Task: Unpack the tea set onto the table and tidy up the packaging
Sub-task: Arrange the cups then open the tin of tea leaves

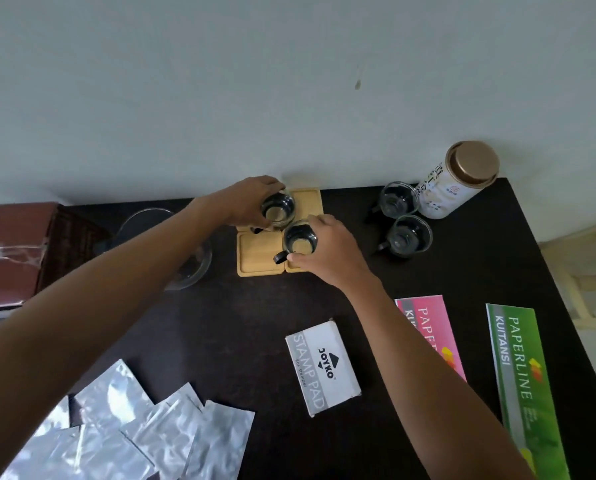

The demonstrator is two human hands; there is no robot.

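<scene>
Several square wooden coasters (260, 256) lie together at the back of the dark table (255, 313). My left hand (244, 204) grips a glass cup (277, 208) on the back-left coaster. My right hand (327, 252) holds a second glass cup with a black handle (300, 240) on the front-right coaster. Two more glass cups (398, 199) (409, 237) stand to the right, off the coasters, beside a white tea canister with a brown lid (457, 180). A glass teapot (172, 247) sits behind my left forearm, partly hidden.
Several silver foil pouches (123, 431) lie at the front left. A grey stamp pad box (322, 367) sits in the middle front. Pink (428, 327) and green (521, 375) receipt books lie at the right. A wrapped brown box (11, 251) stands at far left against the wall.
</scene>
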